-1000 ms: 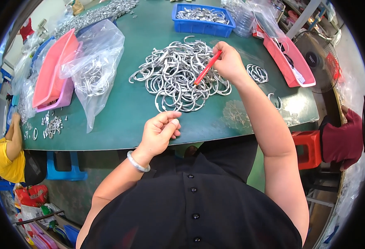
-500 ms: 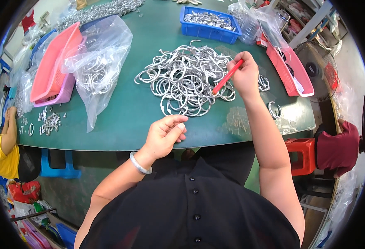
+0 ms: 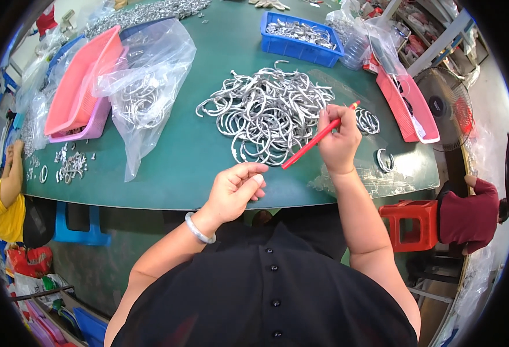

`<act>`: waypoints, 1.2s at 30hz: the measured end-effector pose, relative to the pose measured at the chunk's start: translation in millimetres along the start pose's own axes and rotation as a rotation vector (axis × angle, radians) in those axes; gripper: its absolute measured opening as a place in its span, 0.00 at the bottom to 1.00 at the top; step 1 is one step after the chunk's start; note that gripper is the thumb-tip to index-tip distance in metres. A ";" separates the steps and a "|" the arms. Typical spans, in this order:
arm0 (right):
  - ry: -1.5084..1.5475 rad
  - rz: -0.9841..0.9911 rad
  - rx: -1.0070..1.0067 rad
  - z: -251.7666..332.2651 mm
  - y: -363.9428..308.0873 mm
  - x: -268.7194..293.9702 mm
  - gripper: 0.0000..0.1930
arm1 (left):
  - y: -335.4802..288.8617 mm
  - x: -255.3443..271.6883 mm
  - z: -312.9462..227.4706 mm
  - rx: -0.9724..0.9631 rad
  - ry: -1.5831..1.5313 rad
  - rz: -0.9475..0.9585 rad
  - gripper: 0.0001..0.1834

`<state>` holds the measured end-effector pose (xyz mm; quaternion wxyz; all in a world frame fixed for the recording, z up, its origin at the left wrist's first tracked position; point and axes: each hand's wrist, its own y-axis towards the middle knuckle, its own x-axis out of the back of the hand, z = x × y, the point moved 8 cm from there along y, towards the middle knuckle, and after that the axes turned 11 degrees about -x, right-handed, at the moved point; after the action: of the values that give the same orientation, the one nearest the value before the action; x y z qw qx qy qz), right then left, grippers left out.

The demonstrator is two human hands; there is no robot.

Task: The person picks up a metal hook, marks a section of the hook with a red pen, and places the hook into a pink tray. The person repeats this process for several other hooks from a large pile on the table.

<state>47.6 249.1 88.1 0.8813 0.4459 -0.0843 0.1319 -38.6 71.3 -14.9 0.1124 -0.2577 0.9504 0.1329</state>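
My right hand [image 3: 340,137] grips a slim red stick-shaped tool [image 3: 315,143], with a yellowish bit near its upper end. The tool slants down to the left, and its lower tip is close to the fingertips of my left hand [image 3: 238,188]. That left hand is closed by the table's near edge, thumb against curled fingers; whatever it may hold is hidden or too small to name. Just beyond both hands lies a large heap of silvery open rings [image 3: 266,110]. A few rings [image 3: 367,121] lie right of my right hand, and another small group [image 3: 385,161] lies nearer the edge.
Left are stacked pink baskets [image 3: 84,87], a clear plastic bag [image 3: 150,98] of rings and scattered small pieces [image 3: 72,166]. A blue bin [image 3: 300,49] stands behind the heap, a pink basket [image 3: 402,110] and fan [image 3: 439,107] at right. People sit at both sides.
My right hand has come nearer to me with the red tool, bringing its tip from the heap to beside my left hand. The left hand stays almost where it was.
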 end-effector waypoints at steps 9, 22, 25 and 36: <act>-0.113 0.095 -0.301 -23.0 29.5 -14.4 0.07 | 1.3 -1.8 -0.5 0.007 -0.004 0.012 0.11; -0.134 0.040 -0.178 -15.7 15.3 -7.1 0.06 | -1.0 -3.1 -1.3 0.007 -0.005 0.026 0.11; -0.233 0.074 0.117 9.6 15.0 -10.6 0.06 | -0.2 -2.1 -1.2 -0.003 -0.013 0.020 0.11; -0.469 0.335 -0.247 -40.8 25.8 5.2 0.05 | -1.0 -4.8 0.2 -0.010 -0.025 0.034 0.11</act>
<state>45.8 297.6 85.2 0.8513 0.3338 -0.3729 0.1576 -34.0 72.7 -13.9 0.1207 -0.2404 0.9525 0.1426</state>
